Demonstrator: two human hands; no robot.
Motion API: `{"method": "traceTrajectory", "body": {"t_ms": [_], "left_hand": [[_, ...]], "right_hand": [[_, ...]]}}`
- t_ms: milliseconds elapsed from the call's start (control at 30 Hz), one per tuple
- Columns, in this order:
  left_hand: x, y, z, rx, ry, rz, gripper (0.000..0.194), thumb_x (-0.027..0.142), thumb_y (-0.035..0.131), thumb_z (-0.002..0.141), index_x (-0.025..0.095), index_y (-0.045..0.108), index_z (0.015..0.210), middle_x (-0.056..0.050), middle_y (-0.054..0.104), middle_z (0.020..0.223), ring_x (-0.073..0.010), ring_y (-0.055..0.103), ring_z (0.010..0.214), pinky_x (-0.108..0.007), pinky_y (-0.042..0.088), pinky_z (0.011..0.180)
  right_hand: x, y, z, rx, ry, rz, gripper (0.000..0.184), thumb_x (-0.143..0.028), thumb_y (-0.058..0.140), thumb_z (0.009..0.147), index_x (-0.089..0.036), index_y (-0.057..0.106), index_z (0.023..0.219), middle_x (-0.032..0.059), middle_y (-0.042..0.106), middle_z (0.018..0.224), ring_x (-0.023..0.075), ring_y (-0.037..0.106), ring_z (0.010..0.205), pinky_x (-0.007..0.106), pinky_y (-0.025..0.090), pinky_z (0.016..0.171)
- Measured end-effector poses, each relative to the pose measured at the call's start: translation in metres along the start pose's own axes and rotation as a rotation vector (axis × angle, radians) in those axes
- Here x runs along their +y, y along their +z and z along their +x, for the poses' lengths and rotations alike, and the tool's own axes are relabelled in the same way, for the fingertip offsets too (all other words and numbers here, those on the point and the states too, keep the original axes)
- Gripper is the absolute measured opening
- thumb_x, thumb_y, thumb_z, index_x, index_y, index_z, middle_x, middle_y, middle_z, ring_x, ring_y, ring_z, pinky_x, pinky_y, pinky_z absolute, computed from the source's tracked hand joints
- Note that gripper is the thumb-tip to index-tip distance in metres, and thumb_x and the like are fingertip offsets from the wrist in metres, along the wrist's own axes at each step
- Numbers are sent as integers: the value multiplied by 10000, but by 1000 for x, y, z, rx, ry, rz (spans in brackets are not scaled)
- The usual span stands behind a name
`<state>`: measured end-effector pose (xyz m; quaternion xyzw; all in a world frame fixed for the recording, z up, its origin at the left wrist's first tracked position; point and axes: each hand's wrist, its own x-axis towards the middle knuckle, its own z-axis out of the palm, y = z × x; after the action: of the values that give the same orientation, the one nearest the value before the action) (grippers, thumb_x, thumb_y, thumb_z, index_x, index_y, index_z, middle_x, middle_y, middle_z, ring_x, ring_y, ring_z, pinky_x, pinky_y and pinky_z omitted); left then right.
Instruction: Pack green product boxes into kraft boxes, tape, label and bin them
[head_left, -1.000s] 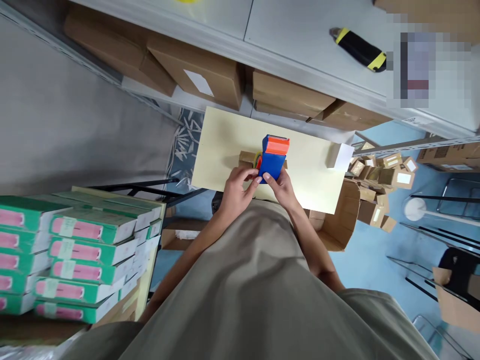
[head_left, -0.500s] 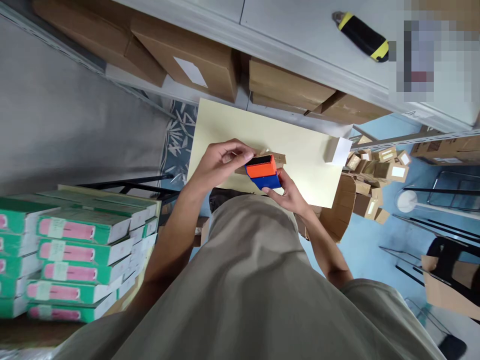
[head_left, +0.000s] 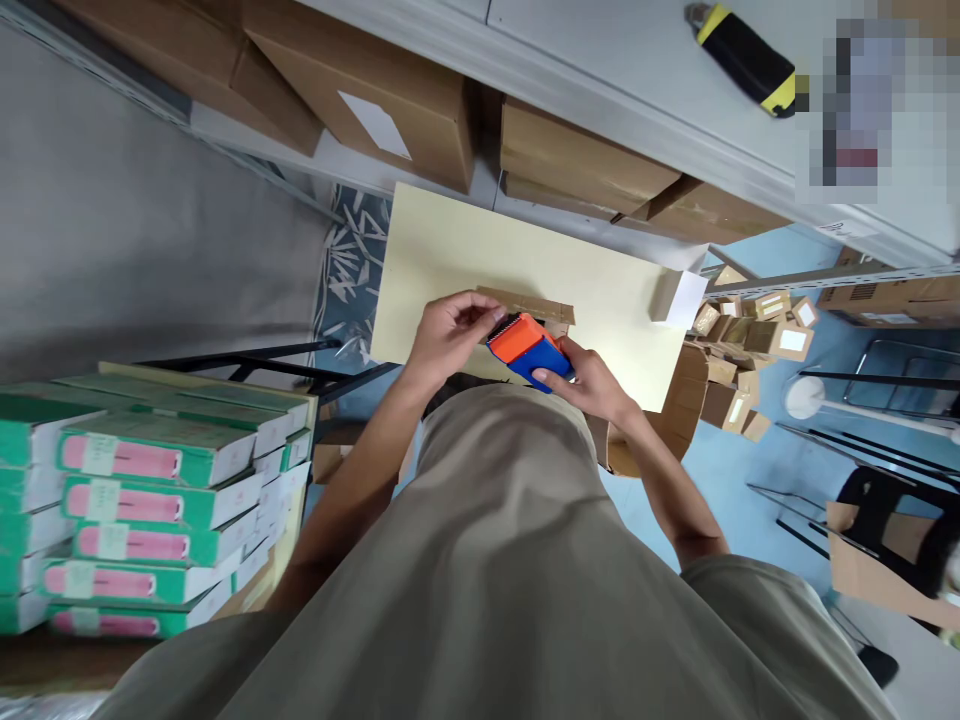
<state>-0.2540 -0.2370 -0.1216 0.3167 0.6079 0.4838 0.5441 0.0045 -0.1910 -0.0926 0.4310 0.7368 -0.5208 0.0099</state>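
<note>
My right hand (head_left: 592,382) is closed round the blue lower part of a tape dispenser (head_left: 541,362), its thumb lying along the near side. The dispenser tilts to the left, with its orange head and dark toothed edge toward my left hand (head_left: 452,335). Thumb and forefinger of that left hand are pinched together at the toothed edge; what lies between them is too small to make out. Just behind the dispenser, a small brown cardboard box (head_left: 534,303) sits on the pale yellow tabletop (head_left: 442,245), partly hidden by my hands.
A white box (head_left: 681,299) stands at the table's right end. Beyond the table, a shelf holds large cartons (head_left: 375,95) and a black-yellow utility knife (head_left: 746,60). Green-and-pink boxes (head_left: 127,500) are stacked at left. Small brown boxes (head_left: 739,395) lie in a pile at right.
My left hand has come off the dispenser's body and moved to its toothed edge. In my right hand, the dispenser has tipped over from upright toward the left.
</note>
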Motion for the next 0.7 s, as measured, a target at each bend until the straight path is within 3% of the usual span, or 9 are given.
{"method": "traceTrajectory", "body": {"t_ms": [167,333,400,500,700], "left_hand": [[-34,15,-14,155,-92,-139,517,645,984,746,179,835,914,-65,820,898,-202,738,836,-320,619,791],[-53,-13,-9,388,-93,-284,460,565,1008,767,194,800,942,2,736,795,-127,683,724,-275,623,765],[-60,-23,-4,379,-145,-377,427,514,1020,789,204,769,943,10,732,829,-127,717,777,-305,675,855],[-72,-25,3,333,-230,-556,380,455,1013,839,219,728,927,16,724,849,-137,746,842,-401,722,970],[-89,-14,15,371,-322,-708,373,423,1017,853,237,703,926,29,730,822,-141,761,843,-463,729,1025]], "right_hand": [[-10,-34,0,-216,16,-132,637,-894,541,1031,-259,575,1006,-3,635,759,199,577,659,337,391,646],[-12,-77,3,-313,88,-241,667,-901,579,1014,-241,624,929,14,681,759,187,610,660,317,378,616],[-15,-91,11,-317,107,-244,683,-915,602,993,-238,630,909,25,706,774,192,636,678,313,397,611],[-20,-103,30,-369,159,-190,689,-921,682,944,-233,648,921,44,759,801,206,695,701,309,443,608],[-12,-100,63,-443,234,-107,685,-907,760,908,-227,688,955,54,809,811,222,760,706,325,528,626]]}}
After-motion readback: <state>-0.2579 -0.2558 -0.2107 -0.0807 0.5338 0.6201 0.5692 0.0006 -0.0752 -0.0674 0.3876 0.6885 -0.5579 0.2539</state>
